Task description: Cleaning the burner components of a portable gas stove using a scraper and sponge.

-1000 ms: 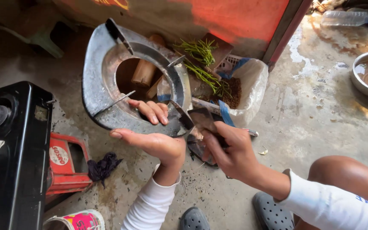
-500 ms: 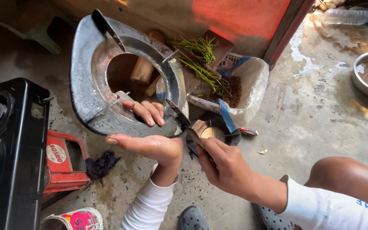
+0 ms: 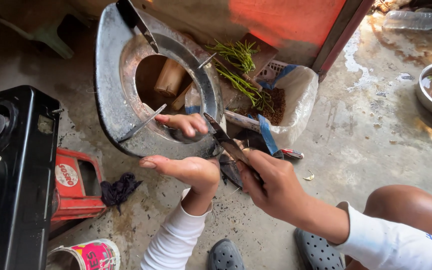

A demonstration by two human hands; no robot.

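White long sleeves (image 3: pixel 173 240) (grey clogs (image 3: pixel 224 256))

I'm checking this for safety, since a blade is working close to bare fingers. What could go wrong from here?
The right hand presses a thin dark metal blade against the round grey metal stove ring, beside the left hand fingers curled through its opening; a slip could cut them. The ring is tilted up and held only by that hand, so it might twist or drop.
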